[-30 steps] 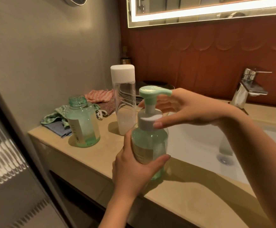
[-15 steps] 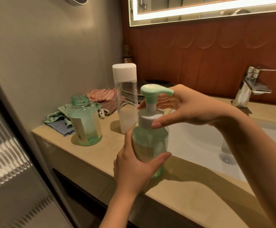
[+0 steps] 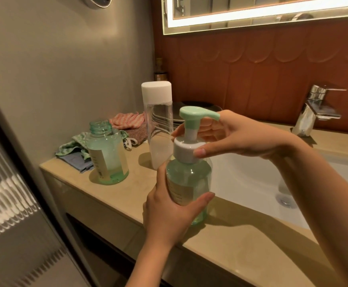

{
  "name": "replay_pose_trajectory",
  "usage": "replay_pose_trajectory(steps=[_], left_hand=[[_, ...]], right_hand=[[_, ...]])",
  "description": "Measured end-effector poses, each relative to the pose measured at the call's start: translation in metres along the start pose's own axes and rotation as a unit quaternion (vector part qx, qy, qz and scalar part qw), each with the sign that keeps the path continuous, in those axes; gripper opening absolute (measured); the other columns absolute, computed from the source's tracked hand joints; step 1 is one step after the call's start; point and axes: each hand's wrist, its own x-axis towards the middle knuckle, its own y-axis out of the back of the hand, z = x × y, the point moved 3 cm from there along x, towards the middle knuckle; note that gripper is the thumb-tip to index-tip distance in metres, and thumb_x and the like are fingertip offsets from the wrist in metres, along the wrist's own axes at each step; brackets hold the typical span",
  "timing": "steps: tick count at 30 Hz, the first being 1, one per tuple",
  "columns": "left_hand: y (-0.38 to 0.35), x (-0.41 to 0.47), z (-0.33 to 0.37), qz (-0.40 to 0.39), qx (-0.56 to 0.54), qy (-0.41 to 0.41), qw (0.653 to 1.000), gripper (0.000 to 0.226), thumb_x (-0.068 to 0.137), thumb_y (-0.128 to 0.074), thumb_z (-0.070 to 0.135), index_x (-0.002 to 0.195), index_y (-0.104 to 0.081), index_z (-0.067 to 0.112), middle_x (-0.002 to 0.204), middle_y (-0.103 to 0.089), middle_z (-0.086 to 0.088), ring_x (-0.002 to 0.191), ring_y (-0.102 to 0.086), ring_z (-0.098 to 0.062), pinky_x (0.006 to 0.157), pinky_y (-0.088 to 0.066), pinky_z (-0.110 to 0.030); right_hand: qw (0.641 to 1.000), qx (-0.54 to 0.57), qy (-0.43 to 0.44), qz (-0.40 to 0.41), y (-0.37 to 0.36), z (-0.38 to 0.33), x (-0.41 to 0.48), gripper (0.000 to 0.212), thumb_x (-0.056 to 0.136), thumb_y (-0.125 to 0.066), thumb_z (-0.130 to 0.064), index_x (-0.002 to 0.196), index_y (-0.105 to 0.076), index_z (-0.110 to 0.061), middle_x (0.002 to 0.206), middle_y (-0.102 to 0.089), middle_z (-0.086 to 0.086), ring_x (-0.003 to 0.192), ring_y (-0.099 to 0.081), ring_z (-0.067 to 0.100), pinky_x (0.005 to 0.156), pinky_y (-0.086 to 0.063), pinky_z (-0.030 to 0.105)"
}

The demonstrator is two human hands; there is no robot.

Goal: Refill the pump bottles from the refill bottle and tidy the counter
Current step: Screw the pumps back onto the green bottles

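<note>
A green pump bottle (image 3: 191, 179) stands on the beige counter (image 3: 241, 245) by the sink's front left corner. My left hand (image 3: 169, 216) wraps its body from the near side. My right hand (image 3: 235, 137) pinches the white collar of the pump head (image 3: 186, 148), whose mint spout points right. A second green bottle (image 3: 106, 156) stands to the left, uncapped, with liquid in its lower part. Behind them stands a tall clear refill bottle (image 3: 158, 129) with a white cap, liquid in its lower third.
Folded cloths (image 3: 75, 150) in green, blue and pink lie in the back left corner by the wall. A white sink (image 3: 251, 179) lies to the right with a chrome tap (image 3: 318, 110). Dark plates (image 3: 181, 114) sit behind the refill bottle. The counter's front edge drops off at left.
Both hands keep their hold on the pump bottle. My right-hand fingers have shifted slightly around the collar, and the view has drifted a little.
</note>
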Motion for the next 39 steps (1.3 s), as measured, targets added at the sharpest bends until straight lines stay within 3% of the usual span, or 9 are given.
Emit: replay_pose_trajectory(steps=[9,20,26,28,30,32,34,36,39], left_hand=[[-0.001,0.000,-0.003,0.001,-0.003,0.006,1.000,0.094,0.047,-0.056,0.084,0.129,-0.031,0.044,0.117,-0.058,0.016,0.107,-0.057,-0.012,0.089,-0.049,-0.045],[0.001,0.001,-0.001,-0.002,0.008,0.001,1.000,0.082,0.047,-0.055,0.083,0.118,-0.024,0.058,0.105,-0.048,0.035,0.103,-0.054,-0.006,0.090,-0.048,-0.045],[0.001,0.001,-0.003,-0.005,-0.005,0.002,1.000,0.086,0.047,-0.058,0.083,0.123,-0.028,0.055,0.109,-0.055,0.028,0.106,-0.058,-0.009,0.088,-0.050,-0.045],[0.001,0.001,-0.003,-0.012,0.008,0.003,1.000,0.084,0.047,-0.057,0.083,0.120,-0.024,0.059,0.105,-0.051,0.032,0.103,-0.057,-0.009,0.088,-0.050,-0.043],[0.001,0.001,-0.003,-0.011,0.017,-0.001,1.000,0.084,0.047,-0.056,0.083,0.119,-0.021,0.059,0.104,-0.049,0.032,0.101,-0.055,-0.010,0.088,-0.050,-0.043],[0.001,0.001,-0.003,0.000,0.013,0.001,1.000,0.086,0.046,-0.058,0.081,0.121,-0.026,0.052,0.105,-0.055,0.023,0.098,-0.058,-0.013,0.084,-0.051,-0.045],[0.001,0.001,-0.003,-0.002,0.011,0.010,1.000,0.088,0.045,-0.057,0.081,0.122,-0.028,0.049,0.107,-0.056,0.020,0.100,-0.058,-0.014,0.084,-0.050,-0.046],[0.000,0.001,-0.002,-0.010,0.010,0.014,1.000,0.087,0.045,-0.055,0.085,0.121,-0.026,0.053,0.112,-0.054,0.021,0.107,-0.055,-0.013,0.090,-0.048,-0.048],[0.001,0.000,0.000,-0.013,0.011,0.014,1.000,0.084,0.046,-0.054,0.086,0.119,-0.019,0.060,0.116,-0.052,0.022,0.111,-0.053,-0.012,0.093,-0.046,-0.047]], right_hand=[[0.999,0.036,0.021,0.008,-0.003,0.002,0.002,0.044,0.075,-0.063,-0.011,0.118,-0.055,-0.017,0.111,-0.068,-0.012,0.109,-0.061,0.004,0.085,-0.046,0.013],[1.000,0.000,0.014,-0.008,-0.003,0.002,0.003,0.043,0.077,-0.070,-0.013,0.117,-0.056,-0.019,0.114,-0.067,-0.012,0.113,-0.058,0.005,0.091,-0.044,0.013],[0.989,-0.131,0.003,0.073,-0.012,-0.001,0.013,0.057,0.053,-0.075,-0.047,0.102,-0.045,-0.044,0.100,-0.055,-0.027,0.098,-0.054,-0.008,0.081,-0.044,0.009],[0.991,-0.132,-0.007,0.033,-0.020,0.002,0.016,0.054,0.060,-0.078,-0.056,0.100,-0.043,-0.045,0.100,-0.050,-0.031,0.094,-0.050,-0.017,0.076,-0.042,0.005],[0.999,-0.046,-0.007,-0.012,-0.021,0.004,0.014,0.038,0.076,-0.062,-0.050,0.109,-0.046,-0.041,0.113,-0.052,-0.027,0.106,-0.050,-0.014,0.089,-0.043,0.010],[0.999,0.025,-0.005,-0.033,-0.013,0.003,0.007,0.043,0.081,-0.048,-0.033,0.124,-0.045,-0.033,0.132,-0.050,-0.015,0.124,-0.045,-0.002,0.104,-0.037,0.020],[0.997,0.033,0.023,-0.063,-0.007,0.001,0.001,0.050,0.084,-0.050,-0.017,0.133,-0.042,-0.020,0.139,-0.049,-0.008,0.130,-0.043,0.006,0.108,-0.036,0.025],[0.997,0.027,0.023,-0.066,-0.002,0.002,-0.002,0.047,0.085,-0.060,-0.007,0.129,-0.048,-0.018,0.131,-0.057,-0.010,0.126,-0.048,0.005,0.104,-0.038,0.021],[0.999,0.015,0.032,-0.008,-0.001,0.003,0.002,0.046,0.069,-0.071,-0.013,0.111,-0.058,-0.028,0.112,-0.066,-0.020,0.112,-0.057,-0.002,0.095,-0.041,0.010]])
